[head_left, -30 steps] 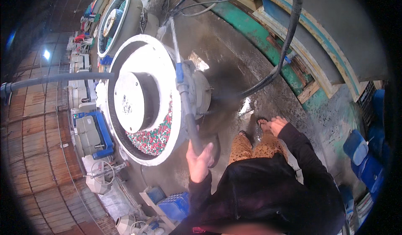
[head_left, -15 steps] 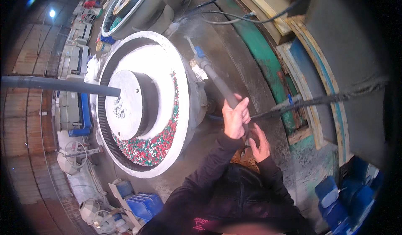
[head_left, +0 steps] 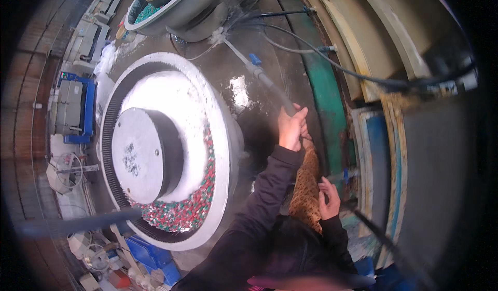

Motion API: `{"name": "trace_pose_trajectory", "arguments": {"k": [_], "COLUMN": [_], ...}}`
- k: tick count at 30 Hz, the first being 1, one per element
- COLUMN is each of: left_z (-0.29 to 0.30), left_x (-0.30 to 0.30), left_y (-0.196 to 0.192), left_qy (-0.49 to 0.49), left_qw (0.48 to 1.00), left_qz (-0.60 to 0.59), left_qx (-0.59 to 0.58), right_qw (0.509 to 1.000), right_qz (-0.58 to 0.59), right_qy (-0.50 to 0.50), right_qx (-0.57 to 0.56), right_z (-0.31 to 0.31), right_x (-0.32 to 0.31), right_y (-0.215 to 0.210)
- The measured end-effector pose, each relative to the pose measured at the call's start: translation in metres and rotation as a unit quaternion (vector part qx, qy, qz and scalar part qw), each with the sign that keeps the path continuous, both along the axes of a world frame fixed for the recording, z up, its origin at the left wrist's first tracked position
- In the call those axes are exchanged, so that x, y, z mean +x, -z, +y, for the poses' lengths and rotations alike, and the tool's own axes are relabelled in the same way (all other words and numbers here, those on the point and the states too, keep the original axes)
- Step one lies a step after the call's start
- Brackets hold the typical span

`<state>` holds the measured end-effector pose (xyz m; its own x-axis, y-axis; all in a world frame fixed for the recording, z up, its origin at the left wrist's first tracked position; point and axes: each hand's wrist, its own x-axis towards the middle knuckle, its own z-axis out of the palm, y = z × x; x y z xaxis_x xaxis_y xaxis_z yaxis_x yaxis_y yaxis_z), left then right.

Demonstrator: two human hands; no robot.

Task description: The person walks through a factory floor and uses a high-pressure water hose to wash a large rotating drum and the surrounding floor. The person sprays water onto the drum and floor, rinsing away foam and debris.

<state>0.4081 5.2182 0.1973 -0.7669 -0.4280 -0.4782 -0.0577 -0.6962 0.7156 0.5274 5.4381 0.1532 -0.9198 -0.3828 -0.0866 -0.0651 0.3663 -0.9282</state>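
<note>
My left hand (head_left: pixel 293 129) is wrapped round a grey hose wand (head_left: pixel 272 89), gripping it near its lower end. The wand has a blue valve (head_left: pixel 254 59), and its thin far tip reaches white splashing water beside the far tub. Lower down, my right hand (head_left: pixel 329 199) is held apart from the wand with fingers loosely bent and nothing visible in it. Left of my arms stands a large round tumbling tub (head_left: pixel 225 187). White foam (head_left: pixel 171 93) and red, green and white pellets (head_left: pixel 181 215) lie round its central grey drum (head_left: pixel 137 158).
A second tub (head_left: pixel 187 13) with green pellets stands at the far end. Black and grey hoses (head_left: pixel 358 75) run along a green strip (head_left: pixel 329 101) on the right. A blurred dark bar (head_left: pixel 78 224) crosses the near tub's rim. Wet floor (head_left: pixel 259 119) lies between. Blue bins (head_left: pixel 150 254) stand lower left.
My view has shifted, and the near tub appears lower and further left. The wand's tip is now by the far tub. My right hand has moved down, away from the wand.
</note>
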Motion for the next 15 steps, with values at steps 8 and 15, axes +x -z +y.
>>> {"name": "trace_pose_trajectory", "arguments": {"k": [8,15], "left_z": [-0.105,-0.151], "left_x": [-0.165,-0.196], "left_y": [0.1,0.174], "left_qy": [-0.01,-0.153], "left_qw": [0.976,0.918], "left_qz": [-0.179,-0.284], "left_qx": [-0.124,-0.23], "right_qw": [0.983,0.972], "right_qz": [-0.072,-0.036], "right_qy": [-0.113,-0.144], "right_qx": [0.125,0.181], "right_z": [-0.01,0.003], "right_x": [-0.203,-0.287], "right_y": [0.038,0.076]}}
